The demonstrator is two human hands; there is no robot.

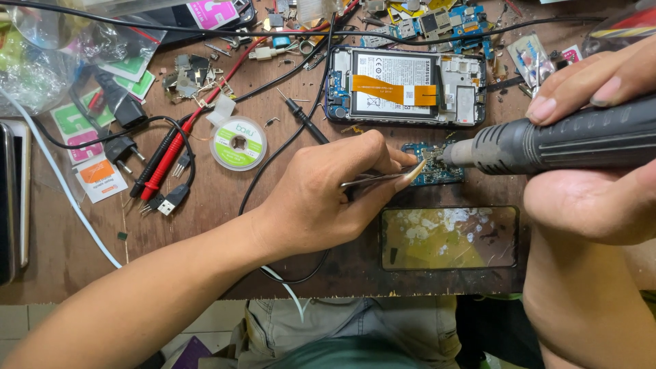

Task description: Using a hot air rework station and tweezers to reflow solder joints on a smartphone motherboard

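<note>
Tweezers (374,181) pinched in left hand (321,198) fingers, tips on blue circuit board (437,171), hot-air tool (547,140) gripped by right hand (594,184), opened phone (406,85) behind.

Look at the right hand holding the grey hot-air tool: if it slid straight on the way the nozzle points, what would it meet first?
Probably the small blue circuit board, right at the nozzle of the hot-air tool in the right hand, then the tweezers held by the left hand.

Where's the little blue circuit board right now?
In the head view, the blue circuit board lies right of centre on the wooden bench, just below the opened phone, between the tweezers and the hot-air tool.
</note>
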